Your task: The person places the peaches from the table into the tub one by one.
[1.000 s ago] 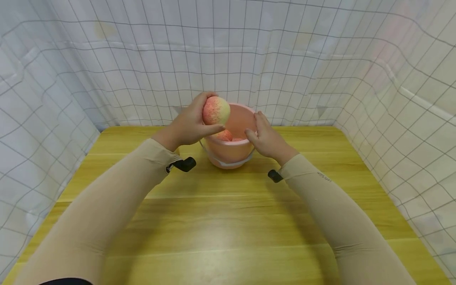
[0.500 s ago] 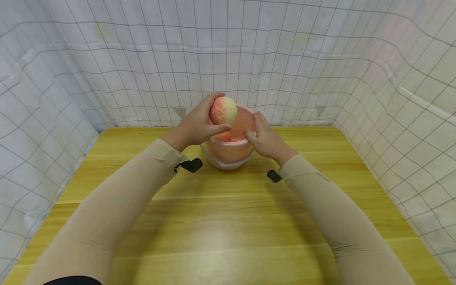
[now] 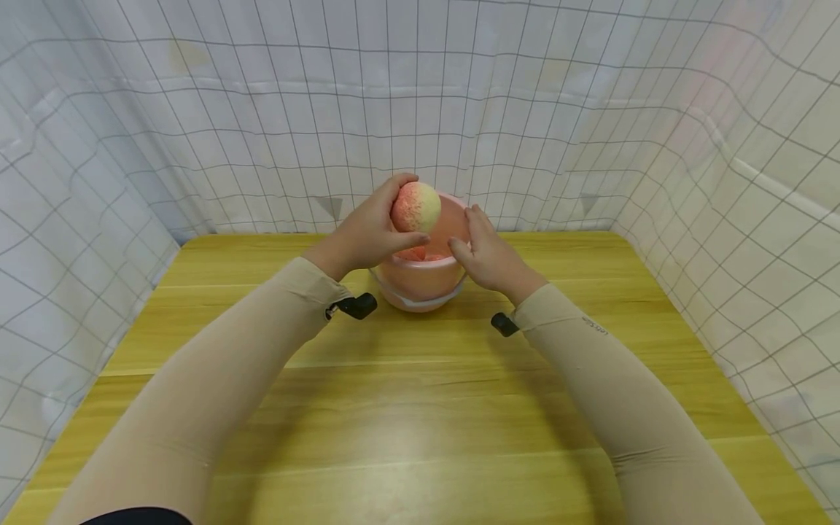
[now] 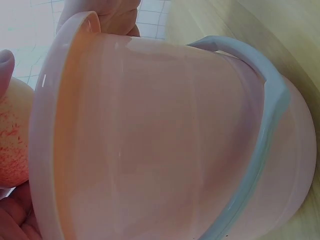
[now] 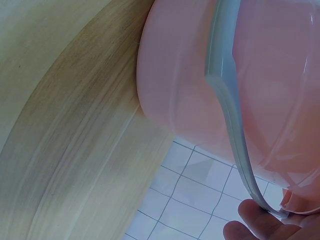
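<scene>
A round peach (image 3: pixel 420 208), red-pink on one side and pale yellow on the other, is held in my left hand (image 3: pixel 367 230) above the left part of a pink bucket (image 3: pixel 423 283). Inside the bucket lies another red-pink peach (image 3: pixel 412 253), mostly hidden by the hand and rim. My right hand (image 3: pixel 491 257) grips the bucket's right rim, with its thumb over the inner side. In the left wrist view the held peach (image 4: pixel 11 140) shows past the rim. The bucket's grey handle (image 5: pixel 225 95) hangs down along its outside in the right wrist view.
The bucket stands near the back of a yellow wooden table (image 3: pixel 407 408). White cloth with a dark grid (image 3: pixel 420 95) closes off the back and both sides. A black wrist-camera mount (image 3: pixel 357 305) juts from the left cuff, and another (image 3: pixel 504 324) from the right.
My left hand has moved to the right with the peach, further over the bucket's mouth, and slightly down in the last half second. The right hand stays on the rim.
</scene>
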A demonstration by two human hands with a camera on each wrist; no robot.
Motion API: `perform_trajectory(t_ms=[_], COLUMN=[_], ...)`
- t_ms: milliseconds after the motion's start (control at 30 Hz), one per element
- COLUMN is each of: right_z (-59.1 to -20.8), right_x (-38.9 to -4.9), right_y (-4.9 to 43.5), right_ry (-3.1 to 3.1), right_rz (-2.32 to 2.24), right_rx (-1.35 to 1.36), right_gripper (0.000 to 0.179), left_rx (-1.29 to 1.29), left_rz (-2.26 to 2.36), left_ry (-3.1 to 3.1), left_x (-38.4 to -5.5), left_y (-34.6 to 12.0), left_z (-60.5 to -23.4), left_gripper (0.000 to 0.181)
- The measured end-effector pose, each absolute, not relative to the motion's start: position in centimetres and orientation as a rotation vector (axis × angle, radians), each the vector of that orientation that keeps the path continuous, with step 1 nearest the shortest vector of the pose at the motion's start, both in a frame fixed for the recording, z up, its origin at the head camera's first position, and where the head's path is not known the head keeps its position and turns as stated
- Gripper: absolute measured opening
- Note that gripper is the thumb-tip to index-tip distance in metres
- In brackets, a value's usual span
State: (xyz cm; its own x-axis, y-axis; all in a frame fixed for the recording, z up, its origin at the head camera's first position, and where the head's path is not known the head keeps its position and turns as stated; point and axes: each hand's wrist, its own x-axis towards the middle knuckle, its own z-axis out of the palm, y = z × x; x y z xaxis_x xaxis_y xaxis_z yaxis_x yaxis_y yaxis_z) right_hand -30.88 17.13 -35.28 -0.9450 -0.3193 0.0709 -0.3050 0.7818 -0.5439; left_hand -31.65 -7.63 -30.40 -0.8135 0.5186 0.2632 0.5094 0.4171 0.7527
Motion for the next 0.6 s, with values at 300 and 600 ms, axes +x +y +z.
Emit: perform_trajectory(t_ms=[300,600], right_z=[-35.33,-35.33], right_x=[-30.95,-30.98], right_y=[17.17,17.07], right_ry=[2.943,2.947], right_rz=[-0.895,-0.888], right_rx=[-0.53,-0.514], right_gripper=[0.081,0.08], left_rx=[0.92,0.913], left_rz=[1.371,1.375], left_ry=[2.648,2.64], left_x=[-31.76,-31.84], left_y=[-7.45,-7.33], left_z=[-30.6,-30.69], left_gripper=[0.095,0.095])
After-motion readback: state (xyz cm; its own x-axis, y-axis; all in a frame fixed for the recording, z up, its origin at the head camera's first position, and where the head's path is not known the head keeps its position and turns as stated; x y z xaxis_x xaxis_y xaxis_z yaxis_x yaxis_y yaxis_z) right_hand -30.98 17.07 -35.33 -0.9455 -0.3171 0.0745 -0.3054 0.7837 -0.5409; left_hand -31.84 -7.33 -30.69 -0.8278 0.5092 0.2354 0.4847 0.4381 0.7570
